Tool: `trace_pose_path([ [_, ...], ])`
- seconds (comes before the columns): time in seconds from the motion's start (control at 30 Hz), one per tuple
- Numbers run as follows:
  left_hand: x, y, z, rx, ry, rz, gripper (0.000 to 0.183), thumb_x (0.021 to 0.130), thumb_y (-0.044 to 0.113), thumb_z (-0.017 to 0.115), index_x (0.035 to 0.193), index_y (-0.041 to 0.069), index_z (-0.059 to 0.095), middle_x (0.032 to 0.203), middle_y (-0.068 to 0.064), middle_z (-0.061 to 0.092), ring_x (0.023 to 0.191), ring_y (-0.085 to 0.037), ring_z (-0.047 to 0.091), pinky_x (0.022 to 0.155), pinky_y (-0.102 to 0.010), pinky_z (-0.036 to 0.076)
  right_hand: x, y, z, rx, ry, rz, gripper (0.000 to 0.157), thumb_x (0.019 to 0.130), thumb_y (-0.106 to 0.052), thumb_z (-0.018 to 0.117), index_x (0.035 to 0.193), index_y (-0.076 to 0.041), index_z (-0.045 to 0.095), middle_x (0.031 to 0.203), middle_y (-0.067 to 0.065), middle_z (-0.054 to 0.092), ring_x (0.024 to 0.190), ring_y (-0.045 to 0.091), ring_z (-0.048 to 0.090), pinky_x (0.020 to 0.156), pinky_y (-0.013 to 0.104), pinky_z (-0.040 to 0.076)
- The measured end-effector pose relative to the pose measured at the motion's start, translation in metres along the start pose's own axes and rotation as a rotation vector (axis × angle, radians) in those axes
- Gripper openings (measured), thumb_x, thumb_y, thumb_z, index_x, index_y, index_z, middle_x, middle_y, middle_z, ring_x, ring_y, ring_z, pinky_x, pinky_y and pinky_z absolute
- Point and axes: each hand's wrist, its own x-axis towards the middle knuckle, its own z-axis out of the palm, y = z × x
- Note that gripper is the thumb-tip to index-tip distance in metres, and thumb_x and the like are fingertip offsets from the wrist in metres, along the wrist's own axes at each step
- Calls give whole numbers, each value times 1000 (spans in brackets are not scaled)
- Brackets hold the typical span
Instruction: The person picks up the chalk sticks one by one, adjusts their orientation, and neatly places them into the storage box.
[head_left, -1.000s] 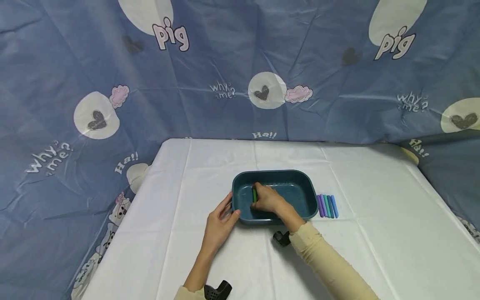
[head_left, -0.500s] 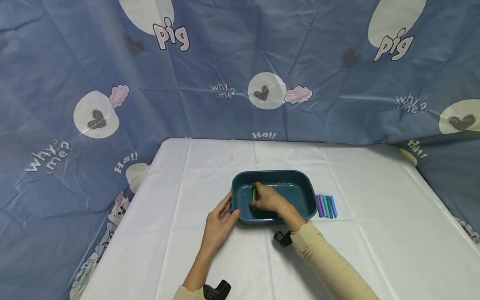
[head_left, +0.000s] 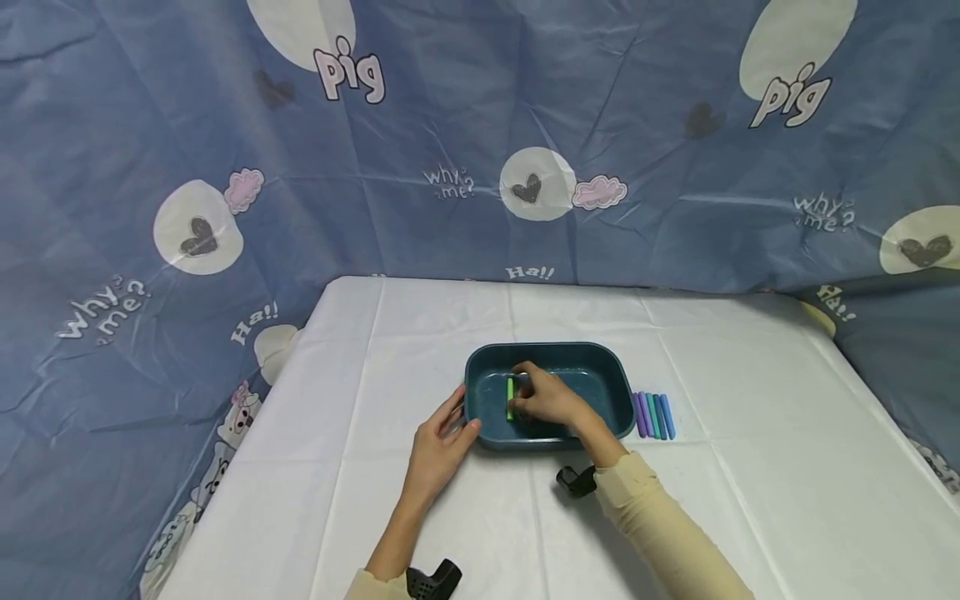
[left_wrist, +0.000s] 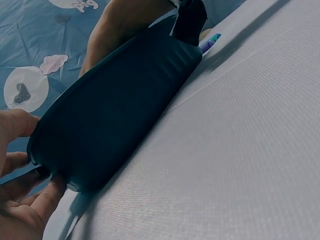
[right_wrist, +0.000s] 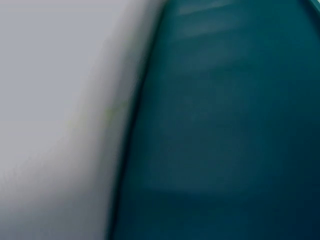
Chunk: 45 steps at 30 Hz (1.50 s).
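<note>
A dark teal rectangular tray (head_left: 592,442) stands on the white-covered table. At its left end my left hand (head_left: 438,454) holds the corner, thumb near the front and fingers along the side. The left wrist view shows those fingers (left_wrist: 47,197) against the tray's outer wall. Inside the tray, a bright green stick (head_left: 511,400) lies toward the left, lengthwise front to back. My right hand (head_left: 551,400) is inside, just right of the stick, with thumb and forefinger apart. The thumb tip is close to the stick; whether they touch I cannot tell. The right wrist view shows only blurred tray wall.
Several sticks (head_left: 655,415) in purple, teal and blue lie side by side against the tray's right end. A white cloth (head_left: 787,417) covers the table. Behind it hangs a blue printed curtain (head_left: 420,225). Black cameras (head_left: 435,579) sit on the wrists.
My right hand has shifted slightly right, off the green stick, which now shows more fully in the tray. The left hand and tray stay in place.
</note>
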Motion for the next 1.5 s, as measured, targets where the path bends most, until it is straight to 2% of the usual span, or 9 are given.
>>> trace_pose_path([
  [0.27, -1, -1, 1, -1, 0, -7, 60, 83, 15, 62, 135, 5, 35, 139, -13, 37, 124, -28, 41, 97, -43, 40, -5, 7, -8, 72, 10, 25, 53, 80, -11, 63, 128, -6, 40, 87, 9, 61, 63, 15, 61, 57, 26, 51],
  [0.7, -1, -1, 2, 19, 16, -5, 59, 83, 14, 62, 135, 6, 36, 139, -12, 37, 124, -28, 42, 96, -41, 41, -10, 15, -21, 154, 5, -48, 53, 81, -9, 62, 128, -1, 37, 91, 13, 56, 66, 21, 62, 57, 28, 55],
  [0.9, -1, -2, 3, 25, 20, -21, 59, 82, 16, 63, 135, 8, 36, 139, -9, 38, 124, -25, 42, 96, -39, 41, -15, 14, -28, 210, 4, -48, 50, 84, -6, 58, 128, -2, 36, 97, 16, 54, 73, 21, 63, 58, 31, 56],
  [1.07, 0, -2, 2, 39, 25, -29, 59, 82, 17, 63, 135, 10, 37, 139, -7, 39, 123, -22, 43, 96, -37, 42, -17, 15, -34, 221, 21, -39, 49, 85, -7, 56, 129, -6, 35, 100, 15, 53, 81, 21, 63, 59, 30, 56],
  [1.27, 2, -2, 1, 48, 23, -29, 60, 82, 20, 63, 135, 11, 37, 139, -7, 39, 124, -23, 43, 95, -32, 44, -18, 18, -39, 214, 26, -57, 50, 85, -8, 57, 130, -4, 35, 99, 16, 53, 86, 26, 63, 61, 34, 56],
  [1.5, 1, -2, 2, 42, 22, -27, 59, 82, 18, 63, 135, 10, 38, 139, -7, 38, 124, -24, 42, 95, -37, 43, -24, 18, -46, 219, 40, -65, 51, 86, -10, 57, 131, -5, 34, 101, 16, 51, 85, 29, 62, 61, 33, 56],
])
